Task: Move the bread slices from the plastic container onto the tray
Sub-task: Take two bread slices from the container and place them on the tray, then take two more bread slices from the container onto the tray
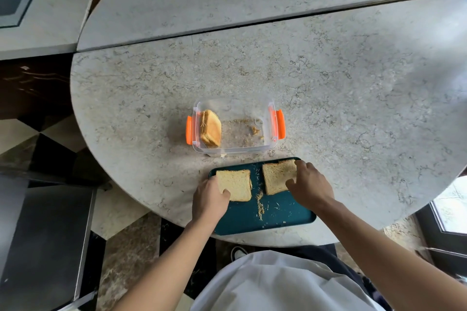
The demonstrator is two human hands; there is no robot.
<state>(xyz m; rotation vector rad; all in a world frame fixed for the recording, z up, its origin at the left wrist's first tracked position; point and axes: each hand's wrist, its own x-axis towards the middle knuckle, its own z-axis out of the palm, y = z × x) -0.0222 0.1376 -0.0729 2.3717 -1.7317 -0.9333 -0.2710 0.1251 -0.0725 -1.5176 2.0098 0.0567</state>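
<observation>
- On your worktop (328,78), the plastic container (235,150) sits behind the tray (278,217).
- Stacked bread slices (211,130) stand at its left end.
- Two slices lie on the tray: left slice (236,184), right slice (276,177).

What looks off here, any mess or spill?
Crumbs are scattered on the tray, thickest in a line between the two slices, and more lie loose in the container. Nothing else stands out.

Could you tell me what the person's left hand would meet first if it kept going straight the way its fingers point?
Probably the clear plastic container with orange latches, past the tray's far edge; the left hand now holds a bread slice.
</observation>
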